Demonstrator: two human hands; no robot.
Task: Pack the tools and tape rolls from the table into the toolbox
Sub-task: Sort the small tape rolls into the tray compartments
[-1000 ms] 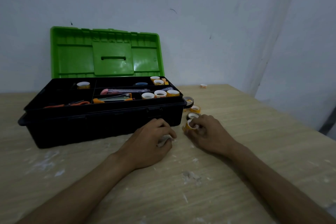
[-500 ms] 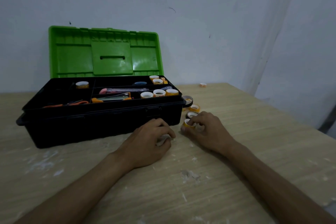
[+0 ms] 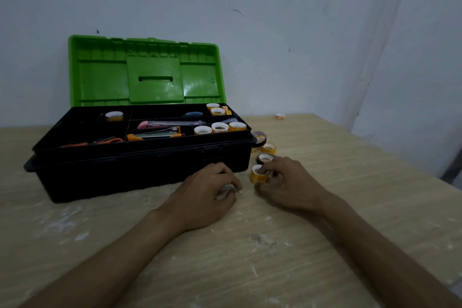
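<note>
- Just off the front right corner of the toolbox (image 3: 150, 172), the yellow tape roll (image 3: 258, 175) is at the fingertips of your right hand (image 3: 290, 182), pinched between thumb and fingers. It is low over the tabletop (image 3: 362, 182); I cannot tell whether it touches the surface.
- The roll is tipped rather than flat. Its white core faces up and to the left, so its axis already leans towards the box.
- From this grip the toolbox lies to the left and beyond, with its black front wall standing between the roll and the tray. You will likely have to lift over the rim before moving across.
- The nearest opening is the front right compartment (image 3: 220, 136), which already holds three rolls side by side. Your right hand is the nearer one to it, and it has the roll.
- Your left hand (image 3: 207, 192) rests on the tabletop just beside the right, close against the box wall. Its fingers are curled over something pale, and I cannot tell whether it grips anything.
- The dark tape roll (image 3: 265, 157) lies just beyond your right fingers. A second yellow roll (image 3: 268, 148) and a black roll (image 3: 260, 138) lie farther back by the corner. Take care not to knock them as you lift.
- One small roll (image 3: 280, 116) lies well apart, near the wall.
</note>
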